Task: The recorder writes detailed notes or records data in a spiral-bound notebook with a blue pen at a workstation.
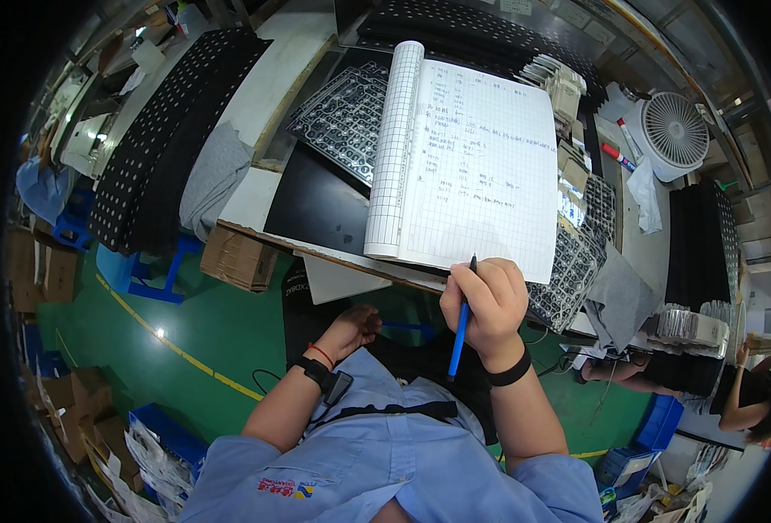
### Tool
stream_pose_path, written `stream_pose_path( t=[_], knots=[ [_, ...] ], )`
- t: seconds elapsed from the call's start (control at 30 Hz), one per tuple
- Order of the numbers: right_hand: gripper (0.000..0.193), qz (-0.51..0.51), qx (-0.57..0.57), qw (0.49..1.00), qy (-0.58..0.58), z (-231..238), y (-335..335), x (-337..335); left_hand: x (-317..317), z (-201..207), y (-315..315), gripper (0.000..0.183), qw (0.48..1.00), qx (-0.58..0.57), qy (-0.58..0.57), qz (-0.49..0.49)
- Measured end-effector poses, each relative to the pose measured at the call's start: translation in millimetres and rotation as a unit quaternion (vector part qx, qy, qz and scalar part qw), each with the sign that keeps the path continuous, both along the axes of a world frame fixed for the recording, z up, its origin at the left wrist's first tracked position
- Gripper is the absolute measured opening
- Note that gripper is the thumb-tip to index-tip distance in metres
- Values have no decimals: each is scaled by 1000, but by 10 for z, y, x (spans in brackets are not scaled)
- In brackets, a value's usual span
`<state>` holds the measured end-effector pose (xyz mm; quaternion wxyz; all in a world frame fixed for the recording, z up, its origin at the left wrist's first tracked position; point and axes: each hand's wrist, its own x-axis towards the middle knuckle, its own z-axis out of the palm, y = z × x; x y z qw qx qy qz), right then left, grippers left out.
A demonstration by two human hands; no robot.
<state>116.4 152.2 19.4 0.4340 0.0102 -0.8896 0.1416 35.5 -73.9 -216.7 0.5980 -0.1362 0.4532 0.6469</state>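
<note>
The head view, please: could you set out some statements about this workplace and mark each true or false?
1. The right-hand grip holds a slim blue pen. True.
2. The white, grid-lined paper notebook is closed. False: it lies open, with handwriting on its page.
3. The left-hand grip rests on the notebook. False: it is apart from it, near the lap.
4. A white fan with a round grille stands right of the notebook. True.
5. The smooth floor is red. False: it is green.
</note>
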Motion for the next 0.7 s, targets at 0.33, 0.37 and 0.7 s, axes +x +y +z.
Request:
stream_pose_path(
  t=[0.33, 0.37, 0.7],
  knots=[
    [24, -2, 1, 1000, 1, 6, 0, 0, -2, 0, -6, 18, 1000, 3, -2, -2],
    [24, -2, 1, 1000, 1, 4, 1, 0, -1, -4, -8, 18, 1000, 3, -2, -2],
    [24, 0, 1, 1000, 1, 8, 2, -1, 0, -18, -16, 18, 1000, 8, -3, 0]
  ],
)
